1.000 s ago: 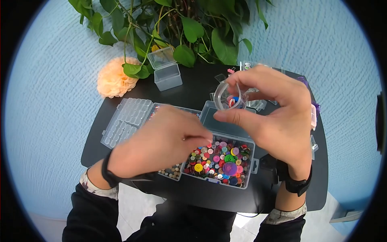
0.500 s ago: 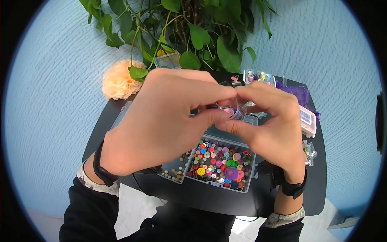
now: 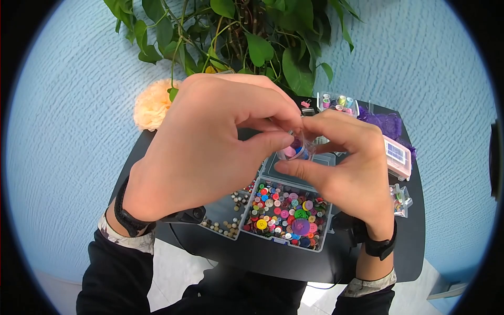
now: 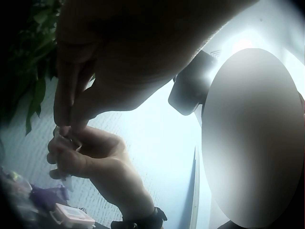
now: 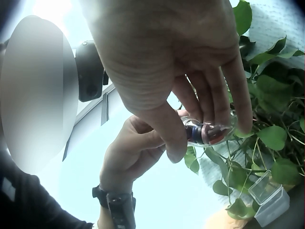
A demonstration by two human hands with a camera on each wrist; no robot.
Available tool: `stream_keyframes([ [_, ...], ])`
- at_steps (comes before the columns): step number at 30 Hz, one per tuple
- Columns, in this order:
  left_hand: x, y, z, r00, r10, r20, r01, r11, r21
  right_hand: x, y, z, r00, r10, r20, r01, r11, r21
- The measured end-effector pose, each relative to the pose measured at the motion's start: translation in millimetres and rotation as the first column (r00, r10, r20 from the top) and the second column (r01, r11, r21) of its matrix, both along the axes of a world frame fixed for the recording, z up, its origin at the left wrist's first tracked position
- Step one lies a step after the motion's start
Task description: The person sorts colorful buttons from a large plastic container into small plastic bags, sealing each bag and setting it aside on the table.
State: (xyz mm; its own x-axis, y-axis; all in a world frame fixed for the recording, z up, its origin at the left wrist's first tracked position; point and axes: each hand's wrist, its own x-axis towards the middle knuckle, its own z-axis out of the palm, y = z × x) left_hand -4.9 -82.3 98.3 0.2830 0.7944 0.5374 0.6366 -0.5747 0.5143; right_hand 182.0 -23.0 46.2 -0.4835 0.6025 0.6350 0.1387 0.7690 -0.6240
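Observation:
A small clear jar (image 3: 303, 153) with pink, blue and purple buttons in it is gripped in my right hand (image 3: 352, 168), thumb below and fingers around its far side. At the jar's mouth are the bent fingers and thumb of my left hand (image 3: 205, 142), beside a purple button; whether they pinch it is unclear. The right wrist view shows the jar (image 5: 209, 134) lying sideways between the right thumb and fingers. Below the hands, an open clear box (image 3: 286, 241) holds many mixed buttons, with a large purple button (image 3: 301, 227) on top.
Left of the button box, a compartment (image 3: 223, 212) holds beads. On the right stand a tray of thread spools (image 3: 338, 104), purple mesh (image 3: 383, 125), a pink case (image 3: 397, 157) and a small clear container (image 3: 401, 200). A peach paper flower (image 3: 150, 107) and leafy plant (image 3: 261, 48) are behind.
My left hand has risen from the button box to the jar's mouth, and its fingertips have shifted slightly there. The jar has moved slightly down in my right hand's grip.

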Motion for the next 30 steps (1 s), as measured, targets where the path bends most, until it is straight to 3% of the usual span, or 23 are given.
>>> stream_keyframes([
  [3,-0.3,0.8,-1.0,0.998,-0.038,0.045,0.036,0.998,0.046,-0.9,-2.4,1.8,1.000,0.006,-0.021,-0.006,1.000,-0.013],
  [6,-0.8,-2.1,0.5,0.999,0.047,-0.009,-0.047,0.999,0.013,-0.3,-1.6,2.5,0.999,0.028,-0.016,-0.029,0.999,-0.028],
  [8,0.7,-4.2,2.5,0.989,0.149,0.004,-0.146,0.974,-0.171,-1.2,-0.9,1.4,0.999,0.021,-0.038,-0.021,1.000,0.009],
  [11,9.4,1.5,11.1,0.992,0.107,0.065,-0.082,0.947,-0.311,1.3,1.8,0.8,0.996,0.068,-0.061,-0.068,0.998,0.013],
  [14,14.0,6.8,10.7,0.984,0.161,0.070,-0.115,0.891,-0.440,-1.0,2.1,-3.5,0.997,0.055,-0.060,-0.053,0.998,0.029],
  [21,2.1,8.5,-4.4,0.987,0.162,0.025,-0.142,0.922,-0.359,-13.7,3.5,-9.2,0.999,-0.005,-0.043,0.010,0.993,0.119],
  [23,-3.0,9.6,-9.5,0.998,0.049,-0.030,-0.052,0.993,-0.104,-13.5,2.3,-4.9,0.995,-0.035,-0.093,0.042,0.996,0.076],
  [26,-11.7,6.4,-12.0,0.998,-0.063,-0.030,0.060,0.994,-0.087,-15.2,0.4,-4.8,0.991,-0.047,-0.123,0.059,0.994,0.094],
  [30,-11.3,3.7,-2.0,0.992,-0.091,-0.085,0.077,0.984,-0.161,-15.8,1.9,-4.8,0.990,-0.054,-0.129,0.070,0.990,0.123],
])
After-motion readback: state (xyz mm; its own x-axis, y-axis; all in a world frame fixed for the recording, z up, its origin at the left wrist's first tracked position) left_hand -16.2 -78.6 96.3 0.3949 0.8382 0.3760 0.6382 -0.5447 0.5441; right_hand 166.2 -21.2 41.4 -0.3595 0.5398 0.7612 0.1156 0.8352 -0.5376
